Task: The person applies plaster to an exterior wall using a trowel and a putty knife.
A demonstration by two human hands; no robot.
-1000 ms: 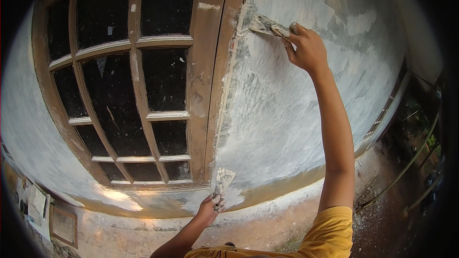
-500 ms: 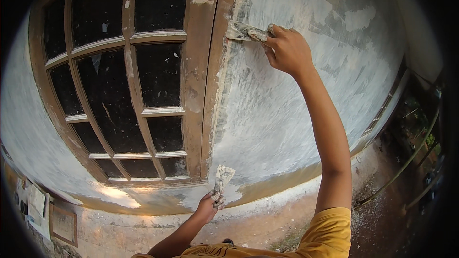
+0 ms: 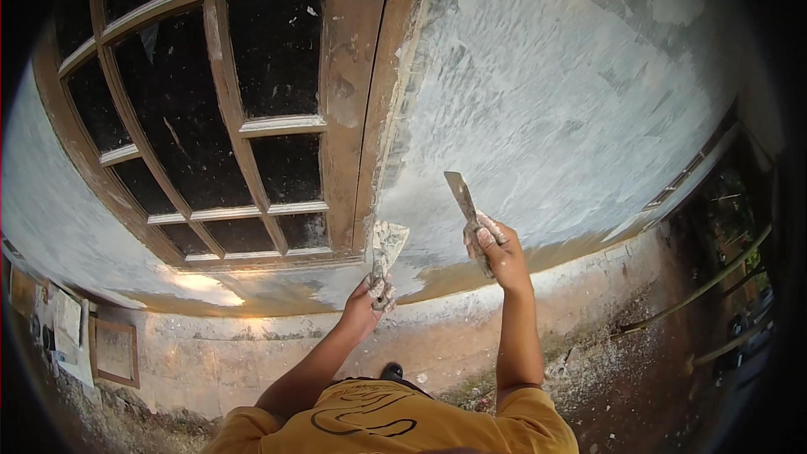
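My right hand [image 3: 496,248] grips the handle of a putty knife [image 3: 460,193], its blade pointing up and left in front of the white, patchily skimmed wall [image 3: 538,101]. Lower and to the left, my left hand [image 3: 367,303] is closed round a second, putty-smeared knife [image 3: 389,244] with a wider blade, held up just below the corner of the window. The brown wooden window frame [image 3: 345,84] has dark panes and whitish smears, and a rough strip of filler [image 3: 392,126] runs along its right side. Both my hands have pale putty on the fingers.
A paved ledge [image 3: 269,353] runs along the wall's foot, with my dark shoe [image 3: 392,372] on it. At lower left stand a wood-framed panel [image 3: 116,340] and pale boards [image 3: 65,328]. Poles [image 3: 714,286] and greenery lie at right, beside debris on the ground.
My right hand has come down from the upper edge of the filler strip, its knife now away from the frame and turned upward. My left hand appears higher as the view has shifted.
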